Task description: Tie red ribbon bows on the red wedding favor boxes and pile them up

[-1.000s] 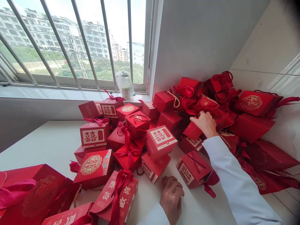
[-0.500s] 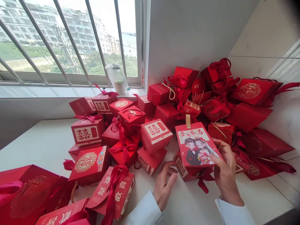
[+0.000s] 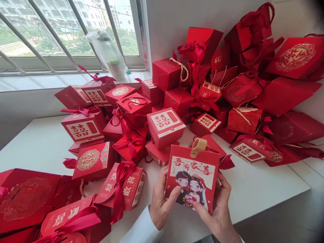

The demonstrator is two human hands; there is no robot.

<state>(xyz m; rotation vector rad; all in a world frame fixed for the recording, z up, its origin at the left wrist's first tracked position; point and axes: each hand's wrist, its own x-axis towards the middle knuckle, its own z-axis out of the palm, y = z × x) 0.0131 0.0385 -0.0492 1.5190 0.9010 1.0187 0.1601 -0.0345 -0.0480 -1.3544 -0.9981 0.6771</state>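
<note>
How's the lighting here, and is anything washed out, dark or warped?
Head view: the window is brightest, with buildings outside washed pale; head view: the top right corner is nearly black, and the rightmost boxes look stretched; head view: large print on the held box reads clearly.

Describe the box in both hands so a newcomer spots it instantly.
At the near side of the white table, in front of the heap of red boxes, the left hand and right hand hold one gift box. It has a tan loop at its top edge. Unlike its visible neighbours, its face shows a cartoon bride and groom.
</note>
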